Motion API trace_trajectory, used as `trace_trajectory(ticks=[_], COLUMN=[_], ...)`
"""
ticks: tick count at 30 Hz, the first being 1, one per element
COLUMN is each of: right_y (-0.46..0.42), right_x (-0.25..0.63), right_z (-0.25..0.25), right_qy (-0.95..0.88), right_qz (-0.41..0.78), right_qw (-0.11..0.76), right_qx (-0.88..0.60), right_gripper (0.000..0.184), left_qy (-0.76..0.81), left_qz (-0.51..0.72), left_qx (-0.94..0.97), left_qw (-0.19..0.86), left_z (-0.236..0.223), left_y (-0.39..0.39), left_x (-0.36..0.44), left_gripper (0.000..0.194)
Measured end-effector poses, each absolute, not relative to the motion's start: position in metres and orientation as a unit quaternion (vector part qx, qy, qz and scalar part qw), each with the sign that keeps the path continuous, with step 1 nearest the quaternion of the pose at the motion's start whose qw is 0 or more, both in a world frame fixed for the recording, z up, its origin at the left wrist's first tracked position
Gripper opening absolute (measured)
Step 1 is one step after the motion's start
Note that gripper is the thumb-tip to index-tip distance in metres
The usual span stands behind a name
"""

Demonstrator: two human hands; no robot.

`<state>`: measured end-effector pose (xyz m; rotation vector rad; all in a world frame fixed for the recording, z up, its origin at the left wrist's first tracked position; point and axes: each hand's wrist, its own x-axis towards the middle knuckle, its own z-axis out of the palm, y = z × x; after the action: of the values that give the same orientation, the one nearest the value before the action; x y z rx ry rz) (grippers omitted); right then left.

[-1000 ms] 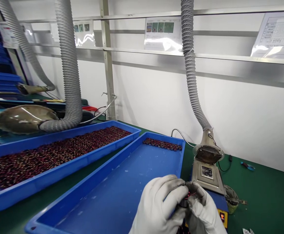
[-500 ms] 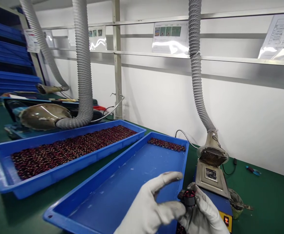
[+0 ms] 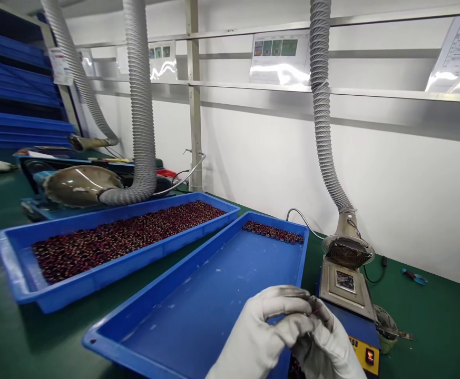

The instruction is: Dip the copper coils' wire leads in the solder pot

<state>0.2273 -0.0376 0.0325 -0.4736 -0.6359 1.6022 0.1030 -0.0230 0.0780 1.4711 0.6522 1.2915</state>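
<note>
Both my hands wear white gloves with dark-stained fingertips and meet over the right edge of the near blue tray (image 3: 198, 295). Closed fingers of my right hand (image 3: 328, 342) hold a small wire-wound stator, a dark round part with red wire, now almost wholly hidden. My left hand (image 3: 271, 323) has its fingertips pinched onto the same part from the left. More stators (image 3: 273, 231) stand in tight rows at that tray's far end. Under my right hand, a few dark red parts (image 3: 295, 366) peek out, partly covered.
A second blue tray (image 3: 67, 292) on the left holds a dense layer of stators (image 3: 127, 237). At right stands a solder pot (image 3: 345, 281) with a lit switch, beneath an extraction hood (image 3: 346, 250) and hose. A small cup (image 3: 388, 329) and a blue-handled tool (image 3: 415, 277) lie beyond.
My left hand, earlier apart with thumb and forefinger spread, has closed onto the stator in my right hand. The fingers now cover it. The view has shifted slightly left.
</note>
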Motion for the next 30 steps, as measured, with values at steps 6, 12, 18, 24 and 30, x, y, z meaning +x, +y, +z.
trace_trajectory(ticks=[6,12,18,24,30], right_y=[-0.042,-0.041,-0.042,-0.047,-0.045], right_x=[0.23,0.231,0.226,0.234,0.231], right_z=[0.037,0.037,0.037,0.041,0.036], right_qy=[-0.284,-0.264,-0.264,-0.26,-0.272], right_qz=[0.717,0.699,0.704,0.746,0.709], right_qw=[0.605,0.63,0.626,0.583,0.62], right_qx=[-0.198,-0.212,-0.21,-0.189,-0.2], right_gripper=[0.024,0.022,0.025,0.025,0.025], left_qy=[0.284,0.338,0.286,0.312,0.346], left_qz=[0.646,0.512,0.576,0.653,0.514], left_qx=[0.539,0.647,0.593,0.528,0.759], left_qw=[0.459,0.453,0.485,0.443,0.201], left_z=[0.071,0.078,0.076,0.064,0.061], left_y=[-0.015,-0.02,-0.018,-0.013,-0.022], left_x=[0.098,0.101,0.112,0.096,0.104], left_gripper=[0.008,0.02,0.015,0.011,0.06])
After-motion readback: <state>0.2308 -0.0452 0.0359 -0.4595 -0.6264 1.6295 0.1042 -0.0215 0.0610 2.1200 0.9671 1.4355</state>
